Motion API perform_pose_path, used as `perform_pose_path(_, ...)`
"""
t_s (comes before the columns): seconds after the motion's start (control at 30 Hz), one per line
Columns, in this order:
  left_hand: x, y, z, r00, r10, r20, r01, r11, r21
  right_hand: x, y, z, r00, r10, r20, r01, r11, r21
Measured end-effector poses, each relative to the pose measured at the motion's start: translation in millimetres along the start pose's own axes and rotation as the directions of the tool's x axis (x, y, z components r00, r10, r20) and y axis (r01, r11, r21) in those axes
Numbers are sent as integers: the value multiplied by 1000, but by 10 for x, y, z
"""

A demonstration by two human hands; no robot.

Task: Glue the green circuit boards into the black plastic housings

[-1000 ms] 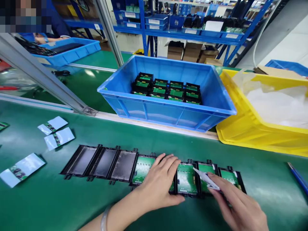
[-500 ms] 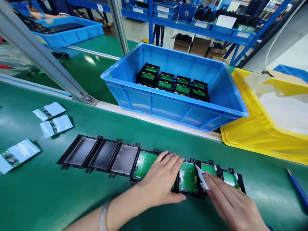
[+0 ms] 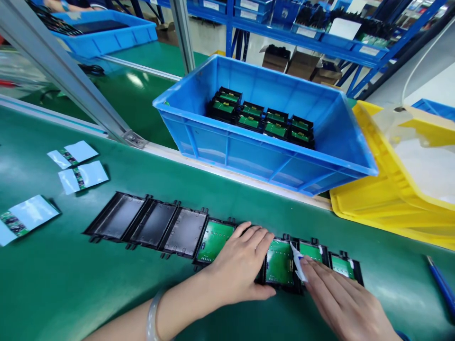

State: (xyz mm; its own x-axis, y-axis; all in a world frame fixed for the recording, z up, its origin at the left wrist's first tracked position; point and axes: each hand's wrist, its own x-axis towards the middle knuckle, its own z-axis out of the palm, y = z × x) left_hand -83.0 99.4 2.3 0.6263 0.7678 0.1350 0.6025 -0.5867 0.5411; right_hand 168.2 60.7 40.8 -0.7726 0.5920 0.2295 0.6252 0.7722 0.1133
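A row of black plastic shells point(image 3: 152, 227) lies on the green belt. The three on the left are bare inside; the ones to the right carry green circuit boards point(image 3: 215, 240). My left hand point(image 3: 238, 267) lies flat on one shell in the middle of the row, fingers spread over it. My right hand point(image 3: 343, 300) rests on the shells at the right end and pinches a small white strip point(image 3: 296, 267) against a board point(image 3: 280, 262).
A blue crate point(image 3: 256, 156) with several black modules topped with green boards stands behind the belt. A yellow bin point(image 3: 387, 199) with clear plastic sits to its right. Three small foil pouches point(image 3: 78, 176) lie at the left. A blue pen point(image 3: 441, 286) lies far right.
The view has tilted down and shifted a little. My right hand has drawn the white strip slightly left and lower over the boards. My left hand stays pressed on the same shell.
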Motion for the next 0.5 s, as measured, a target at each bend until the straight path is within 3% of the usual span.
perform_pose_path(0.5,-13,-4,12,1000,3,-5,-3,1000,-3,156,91,-175,987,-148,70,155,982,-109)
